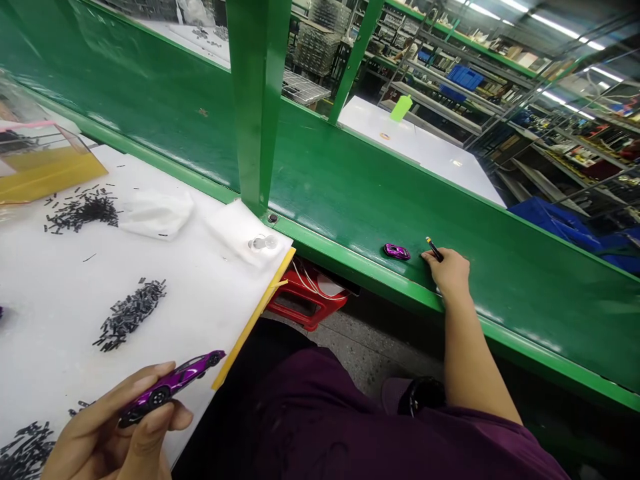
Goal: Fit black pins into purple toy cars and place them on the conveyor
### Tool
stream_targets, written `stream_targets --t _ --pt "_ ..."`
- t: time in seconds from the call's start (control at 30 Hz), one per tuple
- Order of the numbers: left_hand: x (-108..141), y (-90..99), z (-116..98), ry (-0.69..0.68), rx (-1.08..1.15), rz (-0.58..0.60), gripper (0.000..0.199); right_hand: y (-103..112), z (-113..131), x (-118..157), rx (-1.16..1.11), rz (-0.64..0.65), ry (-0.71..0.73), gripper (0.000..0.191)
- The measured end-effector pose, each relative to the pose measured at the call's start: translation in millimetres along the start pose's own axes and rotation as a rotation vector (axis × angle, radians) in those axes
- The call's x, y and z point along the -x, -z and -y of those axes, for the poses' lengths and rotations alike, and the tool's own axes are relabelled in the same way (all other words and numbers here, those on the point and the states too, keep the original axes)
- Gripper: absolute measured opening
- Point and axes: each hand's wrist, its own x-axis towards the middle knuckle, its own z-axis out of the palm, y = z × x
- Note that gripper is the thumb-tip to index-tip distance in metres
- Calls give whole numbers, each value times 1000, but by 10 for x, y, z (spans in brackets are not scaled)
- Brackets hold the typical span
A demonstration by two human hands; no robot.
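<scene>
Left hand point(107, 427) has its fingers point(150, 380) clamped on a purple toy car point(170, 387) over the table point(65, 320), lol, while the right hand point(449, 273) pinches a pen point(435, 249) on the green belt point(500, 313), just beside a tiny purple car point(397, 251).

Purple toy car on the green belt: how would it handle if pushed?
The purple toy car looks rigid and hard-shelled. Its low body seems unlikely to tip. Wheels on the purple twin car in the left hand suggest it may roll.

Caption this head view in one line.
Left hand holds a purple toy car; right hand, with a pen, beside another car on a green belt.
</scene>
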Motion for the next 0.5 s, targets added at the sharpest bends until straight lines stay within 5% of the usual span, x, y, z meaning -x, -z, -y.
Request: stream_targets --t 0.5 --pt "-64 84 86 41 -38 25 34 74 -112 77 -13 19 60 30"
